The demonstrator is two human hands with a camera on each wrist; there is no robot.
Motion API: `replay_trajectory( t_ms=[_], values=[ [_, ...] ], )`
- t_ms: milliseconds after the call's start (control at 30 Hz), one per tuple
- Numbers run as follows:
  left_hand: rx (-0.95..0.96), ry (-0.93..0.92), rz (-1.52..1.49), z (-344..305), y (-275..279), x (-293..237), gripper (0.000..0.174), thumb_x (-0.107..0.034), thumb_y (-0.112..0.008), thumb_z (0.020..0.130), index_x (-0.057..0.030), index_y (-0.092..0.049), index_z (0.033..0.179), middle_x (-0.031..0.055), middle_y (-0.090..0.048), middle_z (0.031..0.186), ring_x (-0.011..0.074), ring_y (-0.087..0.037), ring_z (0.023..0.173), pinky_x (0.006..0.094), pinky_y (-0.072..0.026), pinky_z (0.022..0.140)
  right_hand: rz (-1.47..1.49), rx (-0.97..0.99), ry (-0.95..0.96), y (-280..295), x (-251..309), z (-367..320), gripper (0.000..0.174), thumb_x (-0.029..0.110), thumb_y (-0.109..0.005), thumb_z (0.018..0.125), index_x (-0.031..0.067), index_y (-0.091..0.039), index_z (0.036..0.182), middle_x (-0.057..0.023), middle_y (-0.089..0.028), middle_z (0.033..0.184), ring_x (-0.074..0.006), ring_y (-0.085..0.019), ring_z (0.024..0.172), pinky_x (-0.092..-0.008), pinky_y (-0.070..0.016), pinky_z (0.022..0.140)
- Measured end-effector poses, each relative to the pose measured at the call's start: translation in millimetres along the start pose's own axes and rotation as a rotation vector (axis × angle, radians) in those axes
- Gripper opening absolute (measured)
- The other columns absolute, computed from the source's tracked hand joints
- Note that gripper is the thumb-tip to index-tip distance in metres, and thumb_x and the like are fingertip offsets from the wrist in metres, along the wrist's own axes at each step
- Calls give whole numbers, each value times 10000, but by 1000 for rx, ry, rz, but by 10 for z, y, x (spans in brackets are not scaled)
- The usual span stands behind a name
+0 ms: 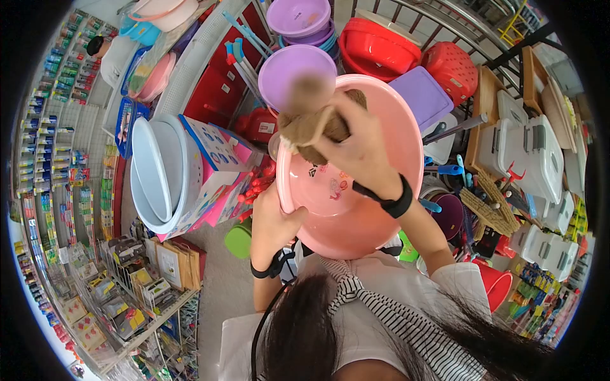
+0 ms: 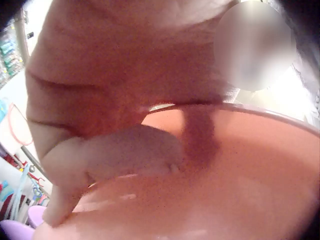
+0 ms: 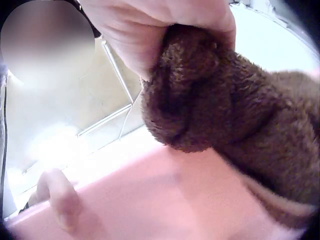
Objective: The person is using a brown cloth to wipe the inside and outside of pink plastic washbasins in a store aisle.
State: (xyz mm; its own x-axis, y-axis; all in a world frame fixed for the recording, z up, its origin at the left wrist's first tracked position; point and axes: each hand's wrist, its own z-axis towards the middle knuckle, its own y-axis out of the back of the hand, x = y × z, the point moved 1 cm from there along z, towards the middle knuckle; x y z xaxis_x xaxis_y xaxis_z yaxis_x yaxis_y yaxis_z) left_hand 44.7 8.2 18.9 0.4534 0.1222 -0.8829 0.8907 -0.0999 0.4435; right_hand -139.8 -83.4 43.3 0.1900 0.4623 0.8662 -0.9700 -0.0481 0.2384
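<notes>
My right hand [image 1: 362,149] grips a brown plush toy [image 1: 306,130] over the basin, its fingers sunk into the soft fur. The toy's upper part is blurred in the head view; in the right wrist view its dark, fuzzy body [image 3: 200,100] hangs from the hand. Below it is a large pink plastic basin [image 1: 343,228], tilted in front of the body, with small printed figures on its inside. At the basin's near left edge, my left hand [image 1: 276,222] holds the rim, thumb inside. That thumb [image 2: 130,150] lies along the inner wall in the left wrist view.
Purple basins [image 1: 295,70] are stacked beyond the pink one, beside red basins [image 1: 381,51]. Pale blue tubs [image 1: 145,178] stand at the left, near store shelves [image 1: 57,146]. Brushes [image 1: 486,213] and lidded white boxes [image 1: 540,155] crowd the right. Grey floor [image 1: 216,279] shows at lower left.
</notes>
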Motion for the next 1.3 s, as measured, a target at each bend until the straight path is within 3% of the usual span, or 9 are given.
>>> replay_trajectory(
  t_ms=[67, 300, 433, 567, 767, 867, 967, 1100, 1300],
  values=[
    [19, -19, 2, -4, -8, -42, 463, -53, -638, 619, 10, -595, 1076, 219, -649, 864, 406, -649, 813, 392, -515, 746, -54, 9, 70, -143, 15, 2, 392, 41, -713, 652, 51, -599, 1027, -132, -635, 1018, -344, -618, 920, -394, -507, 839],
    [-83, -248, 162, -53, -15, -37, 498, -31, -652, 613, 1, -576, 1104, 235, -630, 874, 450, -622, 850, 429, -511, 748, -85, 228, 307, -188, 273, -143, 381, 53, -746, 604, 85, -620, 962, -102, -640, 1022, -326, -615, 910, -401, -513, 788],
    [30, -134, 1, -35, -11, -10, 526, -16, -637, 629, -12, -579, 1152, 238, -640, 926, 436, -629, 863, 412, -522, 760, -172, -108, 133, -117, 85, 46, 395, 63, -745, 602, 88, -617, 975, -104, -638, 1004, -324, -616, 908, -393, -511, 807],
    [16, -147, -2, -28, -12, -4, 542, -13, -640, 630, -13, -577, 1169, 229, -647, 936, 427, -635, 877, 413, -528, 772, -247, -110, 141, -171, 141, -45, 384, 66, -732, 609, 82, -614, 974, -111, -633, 988, -319, -616, 912, -392, -508, 805],
    [-189, -439, 149, -47, -53, -7, 510, -24, -643, 623, 2, -584, 1129, 223, -632, 906, 430, -633, 867, 418, -521, 744, -209, 343, 424, -298, 312, -211, 477, 82, -780, 587, 91, -607, 1031, -131, -629, 1026, -313, -624, 932, -382, -516, 763],
    [18, -176, 132, 12, 6, -34, 549, -19, -643, 619, 12, -562, 1162, 237, -627, 877, 442, -627, 866, 408, -519, 773, -195, -10, 211, -252, 166, 31, 302, 54, -703, 645, 91, -607, 929, -89, -606, 914, -316, -588, 814, -406, -499, 698],
    [65, -103, 36, 55, -38, 84, 558, -24, -650, 620, 4, -566, 1170, 224, -629, 892, 441, -623, 850, 405, -518, 785, -295, -84, 304, -303, 207, 26, 289, 65, -694, 653, 93, -603, 925, -73, -600, 896, -308, -582, 799, -401, -490, 697],
    [-97, -430, 135, 22, -128, 404, 584, -38, -667, 620, -28, -565, 1195, 188, -636, 1028, 435, -620, 869, 427, -516, 773, -281, 239, 411, -437, 335, -301, 415, 82, -740, 595, 86, -617, 991, -91, -605, 993, -291, -583, 867, -390, -495, 732],
    [65, -103, -63, 72, -42, 156, 470, -24, -618, 629, 28, -582, 1095, 215, -653, 890, 367, -659, 808, 364, -514, 769, -220, -60, 162, -139, -160, -68, 404, 15, -732, 631, 77, -604, 1010, -127, -612, 965, -328, -595, 885, -413, -495, 753]
  ],
)
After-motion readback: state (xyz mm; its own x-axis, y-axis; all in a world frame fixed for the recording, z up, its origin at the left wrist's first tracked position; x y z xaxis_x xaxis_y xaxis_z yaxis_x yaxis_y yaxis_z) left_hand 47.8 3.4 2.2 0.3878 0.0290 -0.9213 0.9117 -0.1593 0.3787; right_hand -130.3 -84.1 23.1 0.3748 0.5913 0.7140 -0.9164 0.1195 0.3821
